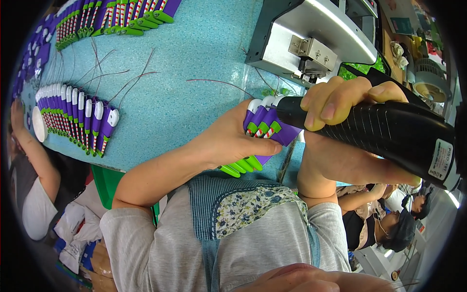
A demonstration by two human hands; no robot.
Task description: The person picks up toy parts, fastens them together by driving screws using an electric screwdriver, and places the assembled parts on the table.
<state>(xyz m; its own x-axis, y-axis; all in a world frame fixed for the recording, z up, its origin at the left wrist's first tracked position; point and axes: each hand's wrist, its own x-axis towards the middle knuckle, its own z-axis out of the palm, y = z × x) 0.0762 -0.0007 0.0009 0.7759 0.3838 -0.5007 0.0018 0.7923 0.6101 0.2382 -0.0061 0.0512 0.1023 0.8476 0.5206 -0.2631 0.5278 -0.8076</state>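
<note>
My left hand is closed around several purple, white and green toy parts with red-and-white striped middles, held side by side in a fan. Its thumb presses across their purple section, and their green ends stick out below. My right hand grips a black electric screwdriver that lies almost level. The driver's nose meets the white end of the rightmost part in the bunch; its bit is hidden. Thin dark wires trail from the white ends over the blue tabletop.
A fanned row of similar parts lies on the blue table at left, beside a white round object. More lie in a row at the far left. A grey metal machine stands ahead. Other people sit at both sides.
</note>
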